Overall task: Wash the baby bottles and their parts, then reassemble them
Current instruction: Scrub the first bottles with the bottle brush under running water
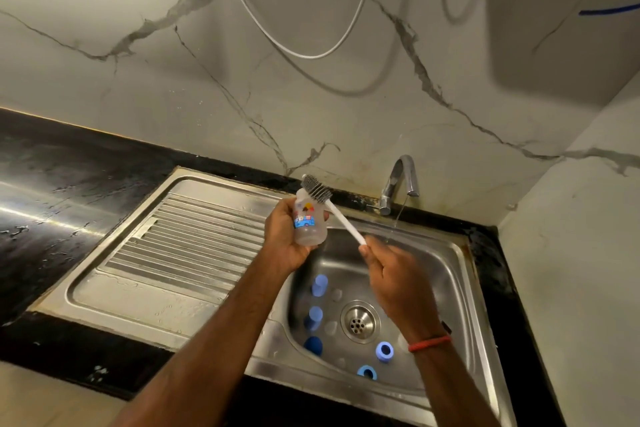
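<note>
My left hand (282,236) grips a small clear baby bottle (309,221) with a coloured cartoon print, held above the left rim of the sink basin. My right hand (391,274) holds the white handle of a bottle brush (341,215). Its grey bristle head (316,188) lies against the bottle's top end. Down in the basin (440,288) lie several blue parts: two light blue caps (319,284) (315,316), a dark blue cap (313,345) and two blue screw rings (384,351) (367,373). Pale translucent pieces (335,294) lie near the drain.
A chrome tap (398,184) at the back of the sink runs a thin stream of water. The ribbed steel drainboard (180,239) lies to the left, with black wet countertop (52,191) beyond. A drain strainer (358,322) sits mid-basin. Marble walls close in behind and right.
</note>
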`<action>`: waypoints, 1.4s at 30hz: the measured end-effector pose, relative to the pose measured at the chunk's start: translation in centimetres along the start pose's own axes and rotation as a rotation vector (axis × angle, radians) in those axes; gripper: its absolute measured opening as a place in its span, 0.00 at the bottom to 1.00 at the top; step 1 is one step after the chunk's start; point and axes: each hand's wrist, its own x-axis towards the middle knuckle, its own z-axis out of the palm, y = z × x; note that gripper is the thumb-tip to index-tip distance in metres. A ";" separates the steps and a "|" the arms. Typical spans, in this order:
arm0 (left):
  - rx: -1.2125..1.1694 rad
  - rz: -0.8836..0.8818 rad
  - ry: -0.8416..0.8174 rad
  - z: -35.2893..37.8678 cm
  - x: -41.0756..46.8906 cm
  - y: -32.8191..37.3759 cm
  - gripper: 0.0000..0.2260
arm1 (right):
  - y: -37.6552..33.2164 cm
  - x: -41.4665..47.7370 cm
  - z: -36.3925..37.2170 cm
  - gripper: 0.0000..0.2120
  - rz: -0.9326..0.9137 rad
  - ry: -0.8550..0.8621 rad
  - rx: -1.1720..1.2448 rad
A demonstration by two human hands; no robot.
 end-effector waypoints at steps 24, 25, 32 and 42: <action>0.048 0.047 -0.010 -0.6 0.6 -0.7 0.19 | -0.1 1.0 -0.6 0.13 0.010 -0.015 0.009; 0.024 0.041 -0.016 -0.5 0.5 -0.5 0.17 | -0.4 0.9 -0.6 0.13 0.001 -0.030 -0.003; 0.025 0.044 -0.070 -0.2 -0.4 0.3 0.18 | 1.5 -2.6 -1.0 0.16 -0.091 -0.105 0.141; -0.027 0.021 -0.106 0.2 -0.9 1.1 0.15 | 1.7 -2.2 -1.6 0.20 -0.081 -0.110 0.209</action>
